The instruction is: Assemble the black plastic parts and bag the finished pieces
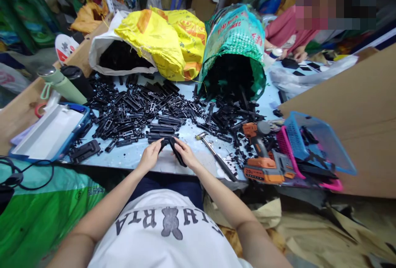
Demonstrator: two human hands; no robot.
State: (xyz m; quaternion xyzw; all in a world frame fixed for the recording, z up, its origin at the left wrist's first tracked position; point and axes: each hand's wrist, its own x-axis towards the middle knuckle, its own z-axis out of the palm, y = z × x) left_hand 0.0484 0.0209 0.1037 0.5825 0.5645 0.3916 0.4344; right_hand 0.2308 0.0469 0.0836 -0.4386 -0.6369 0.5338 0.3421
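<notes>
Fingers [177, 141] of the right hand [187, 155] are clamped on a long black part [179, 156], the thumb laid along its upper end and the lower end slanting out beyond the grip. It sits just above the near edge of the desk [120, 160]. The left hand [149, 156] pinches a smaller black piece [162, 145] between thumb and forefinger, close beside the long one; whether the two touch cannot be told.

Just past the fingertips, a row of bars [163, 128] lies side by side, and around it spreads a heap [119, 113] of black parts. A hammer [216, 157] rests to the right, then an orange and grey drill [260, 144] whose battery [258, 174] reads "20", with a small mark after it. Beyond that stand a pink basket [286, 146] and a blue basket [332, 144].

At the back, a yellow sack [157, 39] has orange print and a teal sack [236, 36] has red characters, neither legible. Large dark letters flank a rabbit figure [172, 223] on the white shirt [145, 235]; an R and an A show, but not the whole word. Far right, a co-worker's hand [299, 55] is near flat black pieces [305, 68].
</notes>
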